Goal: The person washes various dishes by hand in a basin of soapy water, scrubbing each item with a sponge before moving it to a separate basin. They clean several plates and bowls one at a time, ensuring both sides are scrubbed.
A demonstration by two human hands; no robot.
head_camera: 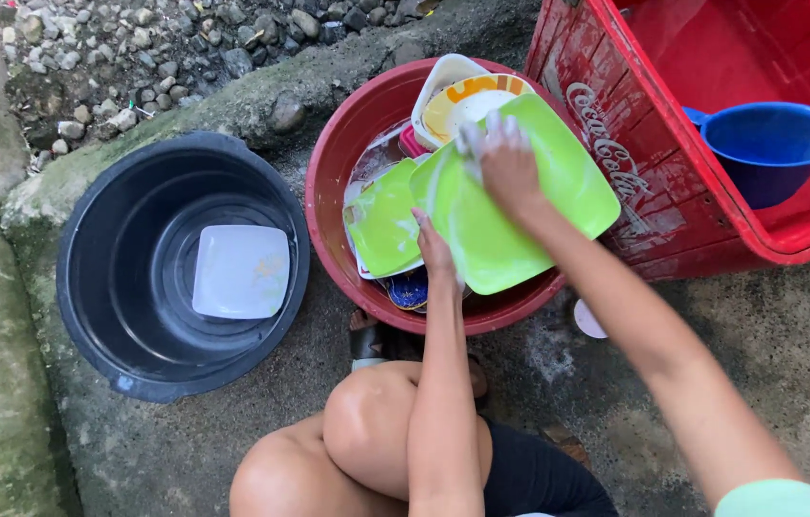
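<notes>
I squat over a red basin [328,163] full of dishes. My left hand [434,251] grips the near edge of a large square green plate [558,182] and holds it tilted above the basin. My right hand [503,161] presses flat on the plate's face, fingers soapy, with something pale under them. A second green plate [384,222] lies in the basin to the left. A white and yellow plate [457,101] leans at the basin's far side.
A black basin [103,239] to the left holds one white square plate [240,271] in water. A red crate [673,191] at right holds a blue bowl [773,144]. Stones lie beyond a mossy concrete ledge [252,101]. A small white lid [588,319] is on the ground.
</notes>
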